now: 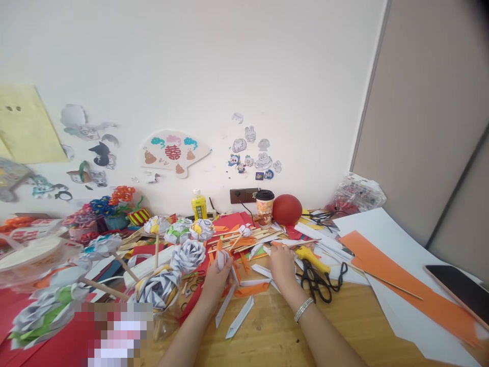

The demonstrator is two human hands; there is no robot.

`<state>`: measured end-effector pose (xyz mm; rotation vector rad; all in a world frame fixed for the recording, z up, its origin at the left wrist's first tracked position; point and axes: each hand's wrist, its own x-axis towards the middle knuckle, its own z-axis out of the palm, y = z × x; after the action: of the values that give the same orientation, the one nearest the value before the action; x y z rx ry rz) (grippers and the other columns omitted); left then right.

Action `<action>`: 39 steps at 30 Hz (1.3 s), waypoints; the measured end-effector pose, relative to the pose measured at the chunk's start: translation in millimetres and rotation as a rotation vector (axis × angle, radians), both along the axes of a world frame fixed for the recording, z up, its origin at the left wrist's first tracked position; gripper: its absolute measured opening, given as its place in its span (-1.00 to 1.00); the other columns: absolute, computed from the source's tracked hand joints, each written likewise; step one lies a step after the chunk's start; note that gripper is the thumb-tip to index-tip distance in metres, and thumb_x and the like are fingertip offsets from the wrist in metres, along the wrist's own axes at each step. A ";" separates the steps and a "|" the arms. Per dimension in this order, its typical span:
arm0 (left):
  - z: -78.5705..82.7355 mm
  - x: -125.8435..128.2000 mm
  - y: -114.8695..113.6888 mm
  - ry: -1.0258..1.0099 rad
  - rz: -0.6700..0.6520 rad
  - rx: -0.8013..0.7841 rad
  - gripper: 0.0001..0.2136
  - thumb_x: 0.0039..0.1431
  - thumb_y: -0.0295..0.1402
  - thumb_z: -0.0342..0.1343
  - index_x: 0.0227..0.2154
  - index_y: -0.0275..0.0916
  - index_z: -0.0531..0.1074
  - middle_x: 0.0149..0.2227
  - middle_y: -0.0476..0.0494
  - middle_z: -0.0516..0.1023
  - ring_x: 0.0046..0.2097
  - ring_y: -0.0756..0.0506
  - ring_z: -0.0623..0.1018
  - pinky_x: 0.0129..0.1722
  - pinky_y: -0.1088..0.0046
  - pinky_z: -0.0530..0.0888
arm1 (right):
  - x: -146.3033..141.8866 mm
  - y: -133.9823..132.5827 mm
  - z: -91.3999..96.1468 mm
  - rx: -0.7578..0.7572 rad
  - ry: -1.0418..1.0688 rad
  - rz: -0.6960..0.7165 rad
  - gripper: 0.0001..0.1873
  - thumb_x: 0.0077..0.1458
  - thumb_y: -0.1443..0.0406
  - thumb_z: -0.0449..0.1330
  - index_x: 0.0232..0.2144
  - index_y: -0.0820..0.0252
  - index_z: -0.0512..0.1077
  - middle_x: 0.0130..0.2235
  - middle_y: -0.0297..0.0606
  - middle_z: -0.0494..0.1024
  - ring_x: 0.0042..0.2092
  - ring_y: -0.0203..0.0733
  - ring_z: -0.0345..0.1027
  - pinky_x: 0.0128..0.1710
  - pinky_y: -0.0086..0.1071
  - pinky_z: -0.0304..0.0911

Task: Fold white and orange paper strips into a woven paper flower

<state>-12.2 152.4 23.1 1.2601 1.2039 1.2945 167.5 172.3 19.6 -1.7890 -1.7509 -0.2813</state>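
Observation:
My left hand is closed around a small bunch of folded paper strips, white and orange, whose ends rise above the fingers. Over the pile to its right, my right hand points away from me with its fingers curled down and together. A bit of white paper shows at those fingertips, but what they grip is hidden. Between and below my hands lie loose folded strips, among them a white strip and an orange strip. Close by the right hand are a yellow glue gun and black-handled scissors.
Paper flowers on sticks crowd the left side. Wooden sticks lie behind my hands, before a lidded cup, a red balloon and a yellow bottle. Rightward are white sheets, orange paper and a phone.

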 end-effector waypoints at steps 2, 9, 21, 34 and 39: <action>3.1 -0.6 -1.5 0.019 -0.006 -0.003 -0.60 -0.13 0.00 0.05 -0.55 -0.33 0.39 -0.84 0.07 0.22 -0.77 0.10 0.19 -0.77 0.63 0.08 | -4.4 -5.6 6.5 0.062 0.019 0.063 -0.74 -0.02 0.56 -0.03 -0.43 0.29 0.43 -0.40 -0.04 0.46 -0.30 -0.10 0.29 -0.34 -0.33 0.09; 7.8 -0.4 -6.8 -0.033 -0.028 -0.047 -0.60 -0.13 -0.01 0.05 -0.54 -0.33 0.38 -0.82 0.06 0.26 -0.78 0.10 0.18 -0.77 0.61 0.06 | -31.6 -28.4 12.1 0.255 0.108 0.393 -0.76 0.10 0.47 -0.10 -0.36 0.22 0.35 -0.37 -0.22 0.41 -0.31 -0.21 0.26 -0.31 -0.37 0.18; 7.1 1.9 -7.5 -0.156 -0.053 0.001 -0.64 -0.16 -0.03 0.08 -0.62 -0.26 0.22 -0.79 0.08 0.28 -0.76 0.10 0.21 -0.75 0.60 0.09 | -51.1 -35.8 4.6 0.030 0.708 0.545 -0.89 -0.07 0.42 0.06 -0.49 0.20 0.38 -0.49 -0.33 0.41 -0.46 -0.27 0.27 -0.47 -0.41 0.22; 11.3 1.1 -10.2 -0.182 -0.081 0.080 -0.69 -0.07 -0.08 0.05 -0.58 -0.26 0.22 -0.73 0.05 0.32 -0.70 0.08 0.25 -0.73 0.60 0.14 | -51.2 -40.3 3.5 0.167 0.607 0.609 -0.79 0.00 0.41 0.04 -0.35 0.19 0.46 -0.38 -0.23 0.48 -0.29 -0.19 0.32 -0.28 -0.34 0.22; 5.2 6.3 -11.0 -0.198 -0.147 0.051 -0.71 -0.06 -0.11 0.06 -0.56 -0.27 0.24 -0.73 0.06 0.33 -0.73 0.10 0.22 -0.74 0.61 0.11 | -51.1 -38.8 3.1 0.190 0.569 0.667 -0.78 0.02 0.44 0.02 -0.40 0.16 0.45 -0.40 -0.26 0.41 -0.33 -0.25 0.28 -0.33 -0.40 0.22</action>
<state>-5.9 141.4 28.3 1.2018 0.9269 1.3144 116.4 133.5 22.7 -0.9378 -1.7010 0.3026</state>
